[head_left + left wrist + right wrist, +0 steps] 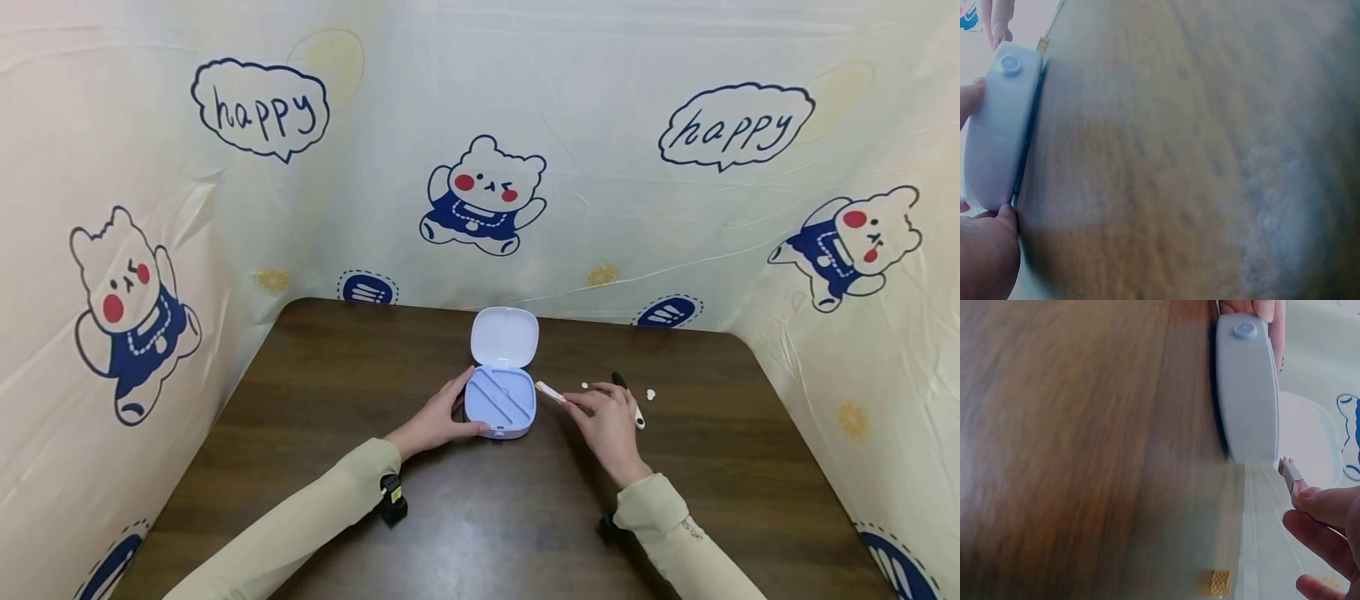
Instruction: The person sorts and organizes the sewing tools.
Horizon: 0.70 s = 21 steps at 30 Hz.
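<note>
A light blue box (501,400) sits on the brown table, its white lid (505,337) raised at the back. Diagonal ridges cross the box's inner face. My left hand (438,421) grips the box from its left side, the thumb at the front corner. A round button (1010,65) shows on the front wall in the left wrist view. Just right of the box, my right hand (609,427) pinches a small whitish stick-like piece (551,392) with a tan tip. In the right wrist view this piece (1291,474) looks partly pinkish; its kind is unclear.
Beyond my right hand lies a slim black-and-white object (639,417), partly hidden. Small white bits (650,394) lie near it. A gold knurled end (1219,582) shows low in the right wrist view. Printed fabric (480,100) encloses the table's back and sides.
</note>
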Each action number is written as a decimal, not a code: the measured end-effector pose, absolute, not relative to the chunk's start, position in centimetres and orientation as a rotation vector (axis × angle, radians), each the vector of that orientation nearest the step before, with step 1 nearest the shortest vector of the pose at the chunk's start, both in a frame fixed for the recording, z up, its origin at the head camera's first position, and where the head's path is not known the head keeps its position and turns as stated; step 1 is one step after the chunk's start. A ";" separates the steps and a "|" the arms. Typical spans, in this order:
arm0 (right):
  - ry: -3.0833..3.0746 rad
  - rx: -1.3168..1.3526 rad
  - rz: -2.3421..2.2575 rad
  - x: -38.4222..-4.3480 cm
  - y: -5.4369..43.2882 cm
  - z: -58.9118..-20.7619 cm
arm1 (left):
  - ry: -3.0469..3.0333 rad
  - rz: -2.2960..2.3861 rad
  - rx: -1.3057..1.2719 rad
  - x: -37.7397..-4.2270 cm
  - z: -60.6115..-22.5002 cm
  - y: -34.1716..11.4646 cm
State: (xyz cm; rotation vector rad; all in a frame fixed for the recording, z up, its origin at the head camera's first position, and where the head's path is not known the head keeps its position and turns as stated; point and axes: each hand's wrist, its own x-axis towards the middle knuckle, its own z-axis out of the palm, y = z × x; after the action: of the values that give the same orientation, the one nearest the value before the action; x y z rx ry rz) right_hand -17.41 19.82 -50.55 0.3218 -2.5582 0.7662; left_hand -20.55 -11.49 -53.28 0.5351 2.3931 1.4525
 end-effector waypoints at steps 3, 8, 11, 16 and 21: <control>-2.575 0.334 0.775 -17.4 19.2 -50.4 | 2.390 1.462 0.538 -20.6 -53.3 -11.5; -2.581 0.354 0.809 -17.3 18.2 -50.5 | 2.386 1.471 0.542 -20.5 -53.3 -11.4; -2.573 0.381 0.804 -17.4 17.6 -50.7 | 2.380 1.482 0.547 -20.5 -53.3 -11.4; -2.558 0.424 0.803 -17.5 16.7 -50.6 | 2.379 1.486 0.549 -20.4 -53.3 -11.4; -2.556 0.448 0.835 -17.4 15.8 -50.5 | 2.383 1.482 0.546 -20.4 -53.4 -11.4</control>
State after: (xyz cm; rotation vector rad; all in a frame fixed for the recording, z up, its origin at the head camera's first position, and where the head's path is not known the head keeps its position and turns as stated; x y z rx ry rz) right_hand -17.41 15.75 -50.48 0.4485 -2.5557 0.8350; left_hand -20.42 -11.42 -53.37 0.5456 2.3827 1.4821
